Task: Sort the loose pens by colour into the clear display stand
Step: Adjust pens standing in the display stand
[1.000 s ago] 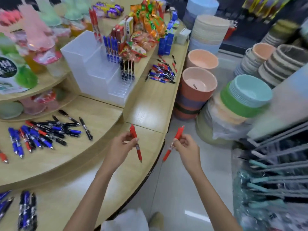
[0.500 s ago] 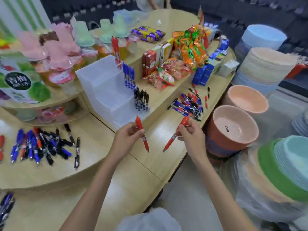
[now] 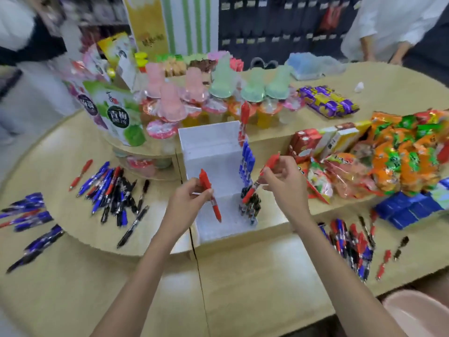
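The clear stepped display stand (image 3: 211, 152) sits at the centre of the wooden table. Its top step holds red pens (image 3: 243, 122), the middle step blue pens (image 3: 247, 164) and the lowest step black pens (image 3: 252, 207), all along its right side. My left hand (image 3: 185, 203) pinches a red pen (image 3: 211, 197), tip down, over the stand's lower steps. My right hand (image 3: 284, 183) grips another red pen (image 3: 261, 177), slanted beside the blue and black pens. Loose pens lie in a pile at left (image 3: 114, 190) and a second pile at right (image 3: 349, 244).
More blue pens (image 3: 26, 215) lie at the far left edge. Snack packets (image 3: 398, 152) and blue boxes (image 3: 410, 210) crowd the right. Jelly cups (image 3: 194, 103) stand behind the stand. A pink basin (image 3: 418, 312) is at lower right. Two people stand at the back.
The view has swung left and closer to the stand. Both hands, each still holding a red pen, have come up over the stand's front steps.
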